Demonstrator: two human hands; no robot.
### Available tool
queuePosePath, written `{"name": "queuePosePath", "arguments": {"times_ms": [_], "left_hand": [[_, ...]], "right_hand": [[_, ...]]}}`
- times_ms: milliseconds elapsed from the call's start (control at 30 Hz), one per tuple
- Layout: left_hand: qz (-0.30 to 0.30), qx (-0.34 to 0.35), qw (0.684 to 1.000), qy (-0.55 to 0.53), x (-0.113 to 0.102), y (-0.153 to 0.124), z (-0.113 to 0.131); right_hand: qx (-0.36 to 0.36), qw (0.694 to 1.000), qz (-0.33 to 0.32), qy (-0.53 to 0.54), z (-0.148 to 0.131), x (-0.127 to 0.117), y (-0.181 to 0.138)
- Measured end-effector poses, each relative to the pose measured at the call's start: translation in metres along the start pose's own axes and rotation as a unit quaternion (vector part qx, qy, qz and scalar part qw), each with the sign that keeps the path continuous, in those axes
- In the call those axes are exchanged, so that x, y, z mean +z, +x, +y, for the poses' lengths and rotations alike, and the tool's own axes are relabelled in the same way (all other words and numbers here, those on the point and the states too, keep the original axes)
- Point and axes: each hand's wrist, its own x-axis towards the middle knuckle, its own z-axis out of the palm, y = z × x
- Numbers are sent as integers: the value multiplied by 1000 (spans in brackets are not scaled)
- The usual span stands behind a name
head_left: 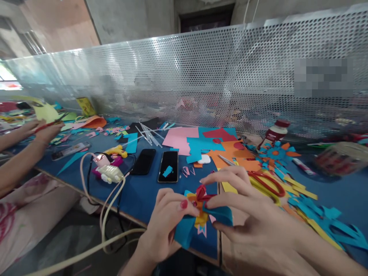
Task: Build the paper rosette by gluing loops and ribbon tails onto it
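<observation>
Low in front of me, both hands meet at a craft flower (201, 219) made of layered coloured sheet, with blue petals, an orange and yellow layer, and a small red piece (201, 191) at its middle. My left hand (163, 220) is closed on its left side, the thumb pressing the orange layer. Around the right side curl the fingers of my right hand (250, 207), at the red piece and a blue petal; some fingertips are hidden. A pair of scissors (270, 183) with red and yellow handles lies beside the right hand.
Two phones (168, 167) lie behind the hands. A yellow glue gun (116, 151) and a cabled power strip (107, 172) sit left. Coloured sheets (181, 138), a bottle (276, 132) and a jar (342, 158) stand before a perforated metal screen (184, 84). Another person's hands (47, 130) hold scissors.
</observation>
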Motion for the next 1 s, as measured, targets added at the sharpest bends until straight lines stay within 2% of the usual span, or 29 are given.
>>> {"name": "queuePosePath", "arguments": {"times_ms": [200, 400, 733, 1000], "left_hand": [[10, 33, 999, 6, 1, -1, -5], [-27, 9, 1000, 0, -2, 0, -3], [18, 33, 998, -42, 3, -2, -5], [29, -19, 998, -50, 6, -1, -6]], "right_hand": [[-14, 1000, -2, -17, 1, 2, 1], [-8, 1000, 4, -2, 2, 4, 1], [12, 1000, 1, 24, 2, 6, -1], [32, 998, -18, 53, 3, 7, 0]]}}
